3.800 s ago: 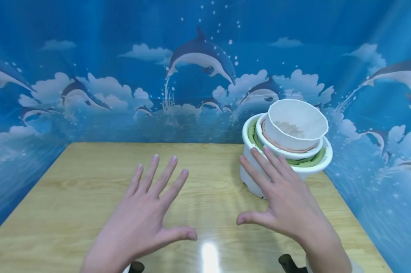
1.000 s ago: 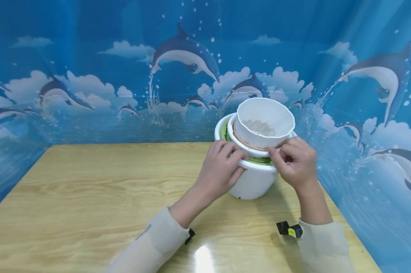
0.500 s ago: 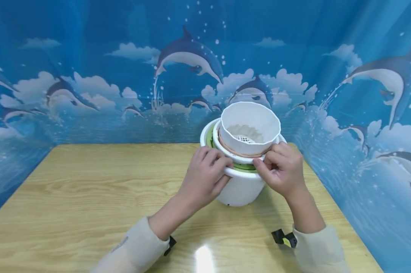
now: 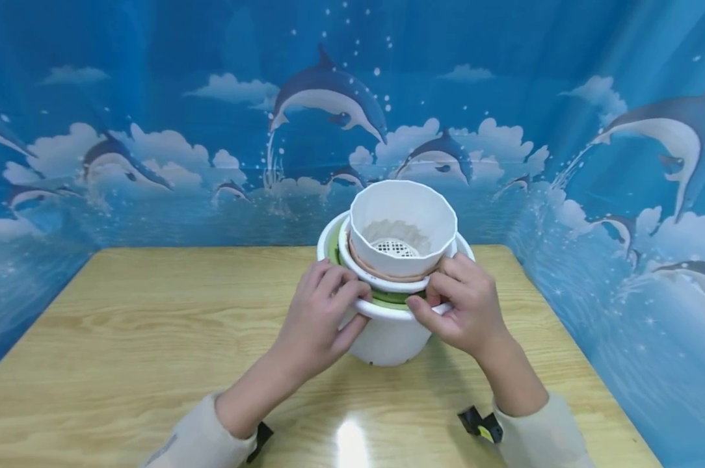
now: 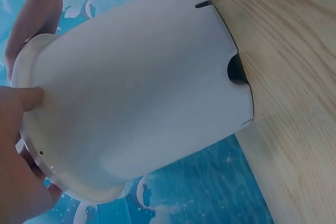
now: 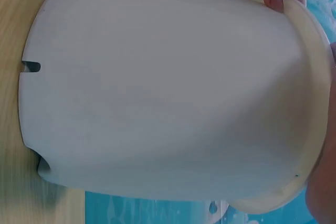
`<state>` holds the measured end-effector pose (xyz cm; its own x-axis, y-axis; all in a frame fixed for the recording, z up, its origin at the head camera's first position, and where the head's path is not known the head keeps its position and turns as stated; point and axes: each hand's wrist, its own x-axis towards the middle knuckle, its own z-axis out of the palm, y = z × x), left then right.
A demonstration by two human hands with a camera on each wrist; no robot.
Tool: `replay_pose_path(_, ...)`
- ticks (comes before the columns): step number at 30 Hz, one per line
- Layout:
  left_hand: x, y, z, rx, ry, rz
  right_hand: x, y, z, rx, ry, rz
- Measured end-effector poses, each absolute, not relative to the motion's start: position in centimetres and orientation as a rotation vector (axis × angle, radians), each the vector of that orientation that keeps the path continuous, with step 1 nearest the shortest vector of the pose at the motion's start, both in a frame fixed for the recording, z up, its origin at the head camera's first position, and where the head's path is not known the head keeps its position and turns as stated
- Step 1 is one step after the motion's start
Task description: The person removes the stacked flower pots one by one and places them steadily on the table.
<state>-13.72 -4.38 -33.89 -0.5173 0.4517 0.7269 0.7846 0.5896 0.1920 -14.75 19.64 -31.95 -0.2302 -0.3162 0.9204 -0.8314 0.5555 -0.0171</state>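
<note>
Large white round plastic pot (image 4: 390,339), rolled rim, notched base: one, upright or nearly so. Location: right of the middle of the pale wood-grain surface (image 4: 153,338), towards its far edge, well in from the right edge. Base appears to meet the surface; whether full weight rests there cannot be told.

Contents, nested from outside inward: green round pot (image 4: 387,303), rim only showing; smaller white round pot (image 4: 387,285), smooth rim; peach-coloured pot (image 4: 386,277), thin band visible; white faceted pot (image 4: 404,208) with grid bottom, uppermost, standing proud of the rest.

Left hand (image 4: 314,312): grip clamped on the large pot's rim, near-left side, thumb against the outer wall. Right hand (image 4: 466,302): grip clamped on the same rim, near-right side.

Handling note: step in hand judged to be shifting the whole stack by its rim. Best done with an even pull from both hands and the rim level, as the uppermost pot may be loosely seated and could tip. Slow, low travel advised; base notches might catch if dragged.
</note>
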Motion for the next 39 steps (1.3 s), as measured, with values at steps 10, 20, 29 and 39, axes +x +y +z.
replay_pose_path(10,-13.0,-7.5,-34.1,-0.992,-2.119,-0.758,-13.3,16.7,-31.4,1.086,-1.743,0.745)
replay_pose_path(20,-11.5,-11.3,-32.1,-1.08,-2.24,-0.692,-11.3,14.7,-31.5,1.206,-1.816,0.774)
replay_pose_path(29,-10.6,-13.3,-30.1,-1.196,-2.25,-0.488,-10.2,14.7,-30.8,1.325,-1.886,0.732)
replay_pose_path(39,-9.2,-13.6,-28.9,-1.238,-2.255,-0.395,-11.2,15.9,-30.6,1.336,-1.83,0.657)
